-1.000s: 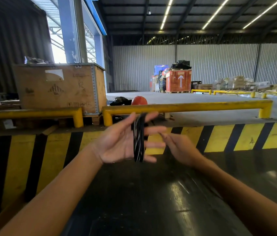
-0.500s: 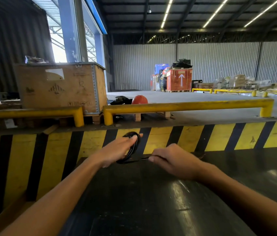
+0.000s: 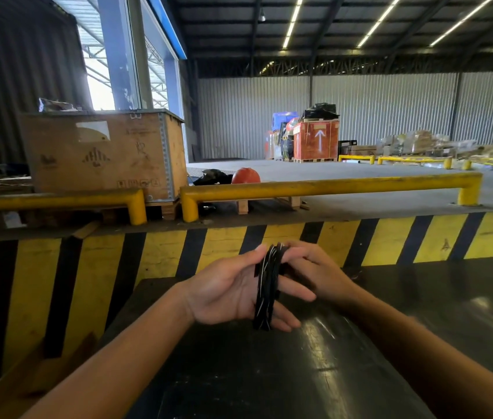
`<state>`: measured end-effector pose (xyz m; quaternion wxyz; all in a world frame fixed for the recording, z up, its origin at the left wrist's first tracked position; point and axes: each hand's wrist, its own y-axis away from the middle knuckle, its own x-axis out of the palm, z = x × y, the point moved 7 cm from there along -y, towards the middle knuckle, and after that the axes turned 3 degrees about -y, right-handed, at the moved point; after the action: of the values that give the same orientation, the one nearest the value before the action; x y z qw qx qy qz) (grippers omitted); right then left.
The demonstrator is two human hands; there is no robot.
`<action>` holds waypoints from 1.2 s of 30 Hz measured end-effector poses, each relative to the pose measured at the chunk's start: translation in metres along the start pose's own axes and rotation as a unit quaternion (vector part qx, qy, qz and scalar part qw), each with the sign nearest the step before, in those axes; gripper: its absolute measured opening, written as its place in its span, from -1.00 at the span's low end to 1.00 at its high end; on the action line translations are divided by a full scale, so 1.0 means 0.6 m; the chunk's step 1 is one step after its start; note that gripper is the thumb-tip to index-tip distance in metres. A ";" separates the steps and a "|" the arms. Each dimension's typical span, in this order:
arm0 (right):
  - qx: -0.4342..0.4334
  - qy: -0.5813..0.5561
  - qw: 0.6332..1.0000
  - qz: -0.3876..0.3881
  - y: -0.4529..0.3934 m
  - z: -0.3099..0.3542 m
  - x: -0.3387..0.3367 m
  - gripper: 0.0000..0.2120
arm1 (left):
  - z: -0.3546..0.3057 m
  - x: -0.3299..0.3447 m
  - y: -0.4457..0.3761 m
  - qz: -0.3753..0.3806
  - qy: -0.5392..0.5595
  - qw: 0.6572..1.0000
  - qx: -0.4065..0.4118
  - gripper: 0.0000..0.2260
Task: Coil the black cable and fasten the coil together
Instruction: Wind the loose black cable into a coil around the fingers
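Around the spread fingers of left hand (image 3: pixel 227 293), black cable (image 3: pixel 264 290) wound in loops, right hand (image 3: pixel 314 273) touching it behind (grip hidden), probably light, springy, best pinched across all loops

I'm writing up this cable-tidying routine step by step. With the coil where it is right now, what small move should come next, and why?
Probably the right hand should take the cable's loose end and wind it across the coil's middle. The black cable is already wrapped in several turns around the left hand, whose fingers are spread through it, yet no fastening shows. The right hand sits right behind the coil.
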<state>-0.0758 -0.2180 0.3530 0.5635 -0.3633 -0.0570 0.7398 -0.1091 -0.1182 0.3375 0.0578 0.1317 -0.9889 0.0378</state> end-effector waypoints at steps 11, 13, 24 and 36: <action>0.120 -0.373 0.915 -0.101 0.028 -0.019 0.039 -0.70 | -0.031 -0.033 -0.002 -0.227 0.101 0.959 0.134 -0.57; 0.122 -0.350 0.920 -0.128 0.033 -0.018 0.035 -0.72 | -0.027 -0.046 -0.001 -0.280 0.120 0.941 0.145 -0.60; 0.041 -0.110 0.980 -0.161 0.059 0.014 0.013 -0.76 | -0.007 -0.082 -0.024 -0.430 0.086 0.887 0.145 -0.61; 0.031 0.219 0.962 -0.159 0.045 -0.025 -0.016 -0.77 | -0.004 -0.102 -0.011 -0.506 -0.159 0.848 0.022 -0.49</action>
<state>-0.0870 -0.2407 0.3332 0.6837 -0.4853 0.0339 0.5440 -0.0486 -0.1084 0.3325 -0.0919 0.6189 -0.7800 0.0041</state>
